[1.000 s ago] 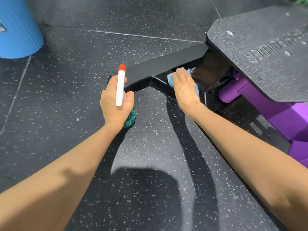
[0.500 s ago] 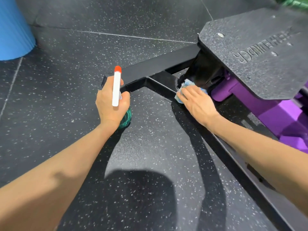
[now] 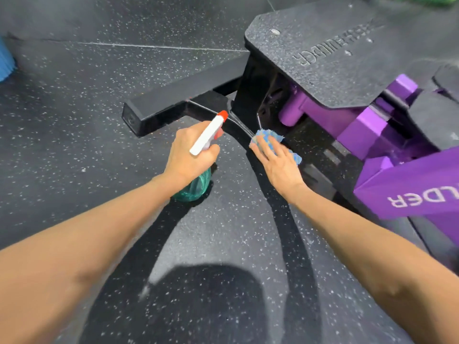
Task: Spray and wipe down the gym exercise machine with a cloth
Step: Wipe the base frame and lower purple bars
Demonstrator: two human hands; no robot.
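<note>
The bottle [image 3: 196, 188] sits in the left hand [image 3: 188, 155], just left of the right hand [image 3: 279, 163]. Under the right hand the cloth [image 3: 267, 136] lies on the rail [image 3: 236, 130]. The crossbar [image 3: 178, 100] runs beyond both hands, with the footplate [image 3: 335, 45] farther right.

Black speckled rubber floor [image 3: 74, 170] — pale seam lines [image 3: 149, 46]; blue ribbed object [image 3: 5, 63] at far left edge.

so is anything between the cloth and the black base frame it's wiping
Nothing visible. The right hand presses the blue cloth straight onto the black base frame. The spray bottle in the left hand is off to the left, apart from the cloth.
</note>
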